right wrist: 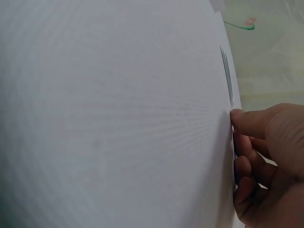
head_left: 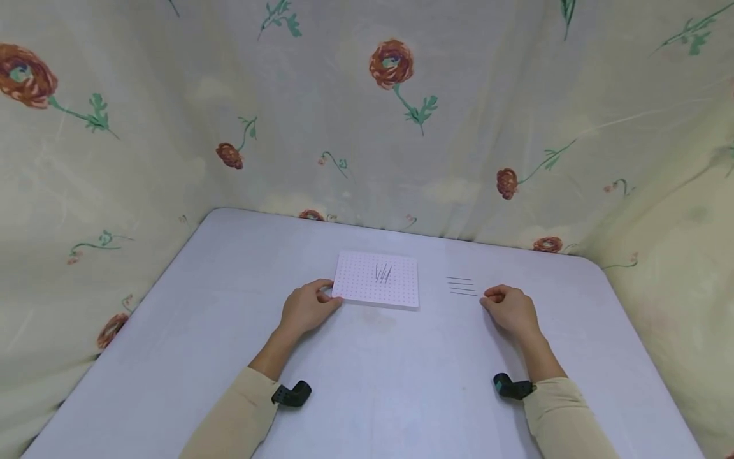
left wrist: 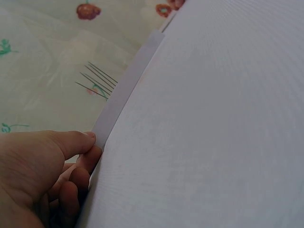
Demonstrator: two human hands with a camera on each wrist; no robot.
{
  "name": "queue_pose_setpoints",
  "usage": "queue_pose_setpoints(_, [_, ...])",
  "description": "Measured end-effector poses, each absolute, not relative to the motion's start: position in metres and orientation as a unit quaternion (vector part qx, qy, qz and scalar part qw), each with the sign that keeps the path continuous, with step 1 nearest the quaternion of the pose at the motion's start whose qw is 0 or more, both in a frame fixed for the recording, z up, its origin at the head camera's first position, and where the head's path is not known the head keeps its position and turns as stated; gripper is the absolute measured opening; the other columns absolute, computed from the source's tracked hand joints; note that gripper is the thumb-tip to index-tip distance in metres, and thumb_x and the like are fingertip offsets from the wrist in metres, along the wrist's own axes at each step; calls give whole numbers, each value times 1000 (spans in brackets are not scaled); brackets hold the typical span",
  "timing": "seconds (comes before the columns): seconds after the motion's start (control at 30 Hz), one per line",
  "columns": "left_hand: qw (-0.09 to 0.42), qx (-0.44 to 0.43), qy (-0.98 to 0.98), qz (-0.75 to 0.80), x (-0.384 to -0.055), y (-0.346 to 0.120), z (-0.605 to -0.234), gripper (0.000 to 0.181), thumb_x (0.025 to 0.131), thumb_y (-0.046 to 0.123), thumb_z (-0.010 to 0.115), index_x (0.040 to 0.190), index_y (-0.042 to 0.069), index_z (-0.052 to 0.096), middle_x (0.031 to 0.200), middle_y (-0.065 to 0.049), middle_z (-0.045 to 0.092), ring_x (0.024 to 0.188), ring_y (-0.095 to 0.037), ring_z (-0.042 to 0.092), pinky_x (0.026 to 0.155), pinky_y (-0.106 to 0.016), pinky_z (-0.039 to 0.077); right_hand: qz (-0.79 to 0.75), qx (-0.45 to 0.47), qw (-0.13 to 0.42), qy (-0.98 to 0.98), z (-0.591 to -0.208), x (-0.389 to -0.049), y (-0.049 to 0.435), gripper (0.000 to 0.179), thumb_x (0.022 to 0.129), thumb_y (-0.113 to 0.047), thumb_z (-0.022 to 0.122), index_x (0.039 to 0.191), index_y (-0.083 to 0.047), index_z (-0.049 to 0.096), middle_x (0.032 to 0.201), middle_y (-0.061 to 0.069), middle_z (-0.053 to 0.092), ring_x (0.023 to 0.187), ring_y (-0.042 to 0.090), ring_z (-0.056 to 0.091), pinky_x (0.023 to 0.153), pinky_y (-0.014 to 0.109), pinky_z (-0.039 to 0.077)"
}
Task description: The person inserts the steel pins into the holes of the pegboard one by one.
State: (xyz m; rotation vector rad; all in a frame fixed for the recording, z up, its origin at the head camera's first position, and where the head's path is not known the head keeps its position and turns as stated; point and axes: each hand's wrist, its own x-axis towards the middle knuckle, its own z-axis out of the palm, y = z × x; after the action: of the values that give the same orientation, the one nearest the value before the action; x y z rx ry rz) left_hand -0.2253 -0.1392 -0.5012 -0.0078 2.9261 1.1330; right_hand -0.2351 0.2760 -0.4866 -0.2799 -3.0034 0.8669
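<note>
A white board with rows of small holes (head_left: 375,294) lies on the table. Several thin dark sticks (head_left: 383,273) stand up from its middle at a slant; the left wrist view shows these thin rods (left wrist: 97,78) rising behind the board's edge (left wrist: 128,85). My left hand (head_left: 308,307) holds the board's near left corner, thumb at the front edge and fingers at the left side. To the right of the board, several more thin dark sticks (head_left: 462,285) lie side by side on the table. My right hand (head_left: 512,311) has its fingertips just beside their right ends, fingers loosely bent.
The white table (head_left: 390,382) has rounded far corners. A cream curtain with printed flowers (head_left: 344,115) hangs behind it and along both sides. A dark wrist device (head_left: 292,394) sits on the left sleeve, and a similar device (head_left: 512,387) on the right.
</note>
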Motion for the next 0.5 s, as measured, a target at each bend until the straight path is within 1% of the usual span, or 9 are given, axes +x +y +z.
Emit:
queue_pose_setpoints(0.27, [-3, -3, 934, 358, -225, -140, -502, 54, 89, 39, 77, 134, 12, 66, 89, -2, 78, 74, -15, 66, 64, -28, 44, 284, -88, 1, -955, -487, -239, 272, 25, 97, -22, 65, 109, -2, 73, 100, 17, 73, 92, 31, 63, 80, 43, 44])
queue_pose_setpoints(0.5, [0, -5, 933, 360, -226, -139, -504, 53, 90, 39, 76, 135, 12, 66, 88, -1, 77, 73, -15, 64, 64, -28, 43, 287, -85, -13, -954, -486, -243, 271, 23, 97, -21, 66, 108, -2, 74, 102, 18, 73, 94, 32, 62, 82, 45, 46])
